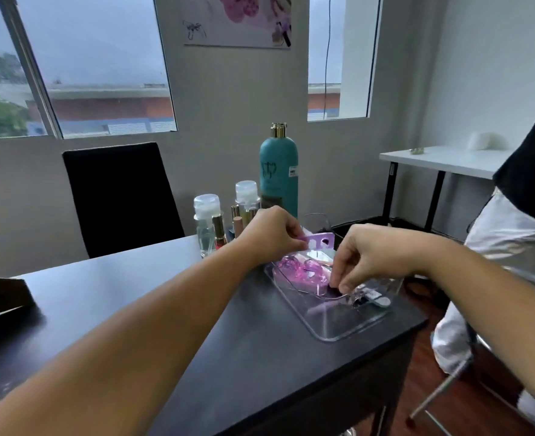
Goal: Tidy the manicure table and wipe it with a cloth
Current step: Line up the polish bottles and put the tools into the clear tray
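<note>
Two bare forearms reach out over the black manicure table [165,294] as a person sorts small supplies near its far right corner. Left hand [272,236] pinches the end of a purple card [321,241] between thumb and fingers, just above a clear acrylic tray [338,328]. Right hand [371,256], fingers curled downward, pinches a small dark item [335,286] inside the tray, too blurred to name. Tidying looks under way and wiping not yet begun; no cloth can be picked out near either hand.

The tray lies under the right hand, close to the table's right edge, so a tug from that hand could slide it toward the drop to the wooden floor. Just beyond the left hand stands a tight cluster of bottles, and a careless sweep of that wrist could topple them.

Inside the tray, pink translucent pieces [304,272] lie below the left hand's fingertips, and small white-and-dark bits [373,298] lie just past the right hand's fingertips. Its near end looks bare. Beyond the left hand stand a tall teal bottle [278,171] with a gold cap, a clear dispenser bottle [206,221], a second dispenser bottle [246,196] and a few small polish bottles [219,231].
</note>
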Available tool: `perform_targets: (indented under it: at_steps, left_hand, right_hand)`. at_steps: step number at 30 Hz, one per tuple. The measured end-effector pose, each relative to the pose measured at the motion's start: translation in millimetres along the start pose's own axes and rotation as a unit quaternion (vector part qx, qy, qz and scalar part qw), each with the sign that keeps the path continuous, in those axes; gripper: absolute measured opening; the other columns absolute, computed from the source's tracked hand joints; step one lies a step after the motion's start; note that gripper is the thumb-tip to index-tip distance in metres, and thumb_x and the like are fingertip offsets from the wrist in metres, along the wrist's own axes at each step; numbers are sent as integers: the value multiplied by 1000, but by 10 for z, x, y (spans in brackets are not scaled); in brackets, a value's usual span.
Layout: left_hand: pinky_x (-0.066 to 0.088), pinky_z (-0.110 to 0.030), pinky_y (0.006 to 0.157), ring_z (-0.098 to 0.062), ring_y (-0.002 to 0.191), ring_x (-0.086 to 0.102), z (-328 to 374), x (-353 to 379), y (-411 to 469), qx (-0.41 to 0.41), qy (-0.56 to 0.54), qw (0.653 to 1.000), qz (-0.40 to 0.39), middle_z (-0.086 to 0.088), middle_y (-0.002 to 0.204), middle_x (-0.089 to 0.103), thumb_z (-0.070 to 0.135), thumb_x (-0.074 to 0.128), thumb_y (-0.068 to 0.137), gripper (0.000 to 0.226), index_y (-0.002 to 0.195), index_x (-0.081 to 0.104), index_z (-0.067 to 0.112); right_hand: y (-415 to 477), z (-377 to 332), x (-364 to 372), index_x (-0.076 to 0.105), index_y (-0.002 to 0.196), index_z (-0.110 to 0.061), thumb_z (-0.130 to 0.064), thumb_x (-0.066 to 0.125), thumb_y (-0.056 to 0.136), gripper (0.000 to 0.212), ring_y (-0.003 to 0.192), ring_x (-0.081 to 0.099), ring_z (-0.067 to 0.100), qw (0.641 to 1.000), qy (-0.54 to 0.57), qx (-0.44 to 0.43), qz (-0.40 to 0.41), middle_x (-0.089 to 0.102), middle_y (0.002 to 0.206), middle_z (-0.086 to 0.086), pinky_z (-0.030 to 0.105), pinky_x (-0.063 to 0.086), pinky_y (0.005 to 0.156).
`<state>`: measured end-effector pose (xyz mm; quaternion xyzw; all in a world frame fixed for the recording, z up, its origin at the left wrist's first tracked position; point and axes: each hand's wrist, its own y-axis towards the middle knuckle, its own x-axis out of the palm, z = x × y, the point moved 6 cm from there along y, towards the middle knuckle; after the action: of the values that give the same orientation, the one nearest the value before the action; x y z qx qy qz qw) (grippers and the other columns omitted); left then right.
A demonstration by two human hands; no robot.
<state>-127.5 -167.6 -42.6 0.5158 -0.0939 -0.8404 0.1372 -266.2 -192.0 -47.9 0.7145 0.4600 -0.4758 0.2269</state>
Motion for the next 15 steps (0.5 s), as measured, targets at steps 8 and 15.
perform_targets:
  at_steps: [8, 15]
  left_hand:
    - [43, -15, 73, -5, 78, 59, -18, -167, -18, 11, 15, 998, 57, 4, 95, 70, 25, 76, 74, 27, 99, 71, 18]
    - [43, -7, 71, -3, 75, 61, -52, -614, -546, 11, 9, 995, 104, 5, 87, 70, 26, 75, 74, 21, 94, 73, 19]
  right_hand:
    - [5, 34, -257, 78, 80, -22, -15, 79, 73, 10, 62, 64, -6, 991, 48, -19, 124, 73, 68, -14, 4, 41, 57]
    - [-33, -473, -323, 75, 76, -26, -14, 78, 76, 12, 54, 60, -9, 965, 92, -95, 228, 67, 58, -22, 2, 40, 51]
